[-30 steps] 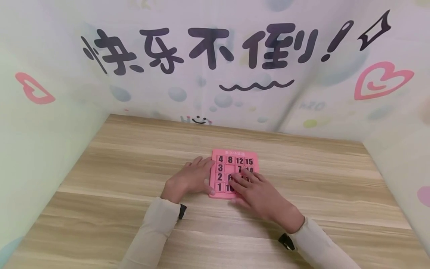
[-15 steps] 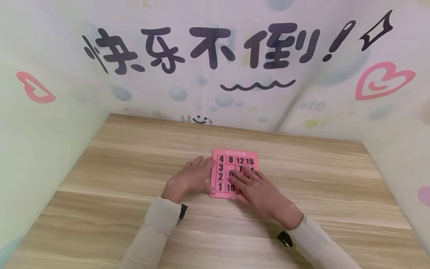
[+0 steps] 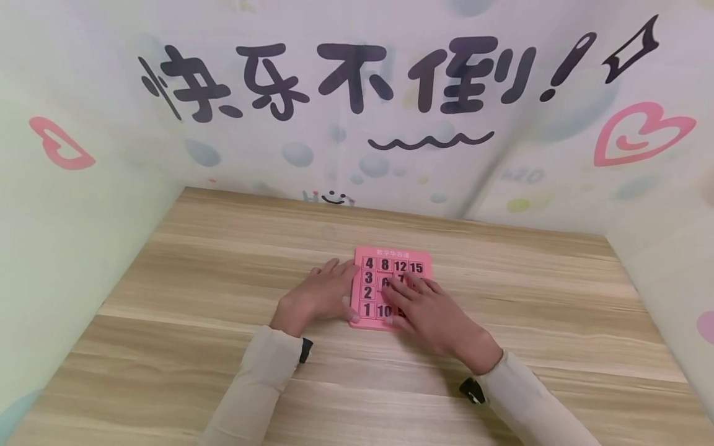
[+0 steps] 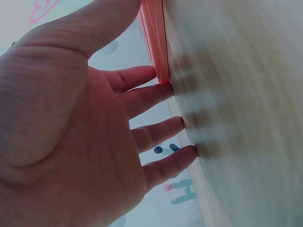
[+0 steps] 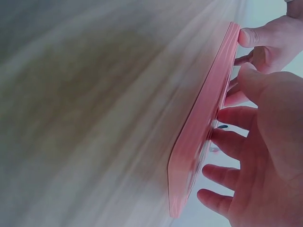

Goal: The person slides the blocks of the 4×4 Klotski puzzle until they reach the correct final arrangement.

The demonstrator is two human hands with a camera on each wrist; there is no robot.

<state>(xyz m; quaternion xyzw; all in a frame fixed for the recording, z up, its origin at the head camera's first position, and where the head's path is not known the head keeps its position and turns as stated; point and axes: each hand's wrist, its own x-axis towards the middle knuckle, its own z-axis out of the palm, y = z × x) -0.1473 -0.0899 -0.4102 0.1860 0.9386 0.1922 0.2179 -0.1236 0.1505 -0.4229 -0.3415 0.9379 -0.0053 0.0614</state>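
A pink sliding number puzzle lies flat on the wooden table. My left hand steadies its left side, the thumb on the near left corner. In the left wrist view, extended fingers reach the puzzle's edge and the tabletop. My right hand lies over the puzzle's right half, fingertips on the tiles around the 6 tile, its thumb by the near edge. The 6 sits right of the 3, with a gap below it. Several tiles on the right are hidden under this hand.
A pale printed cloth with large dark characters hangs behind the table. More cloth closes off the left and right sides. Wood surface surrounds the puzzle, and black bands show at both cuffs.
The 6 tile has slid away from me into the gap beside the 3, under my right fingertips, leaving a gap below it. The left hand stays at the puzzle's left edge.
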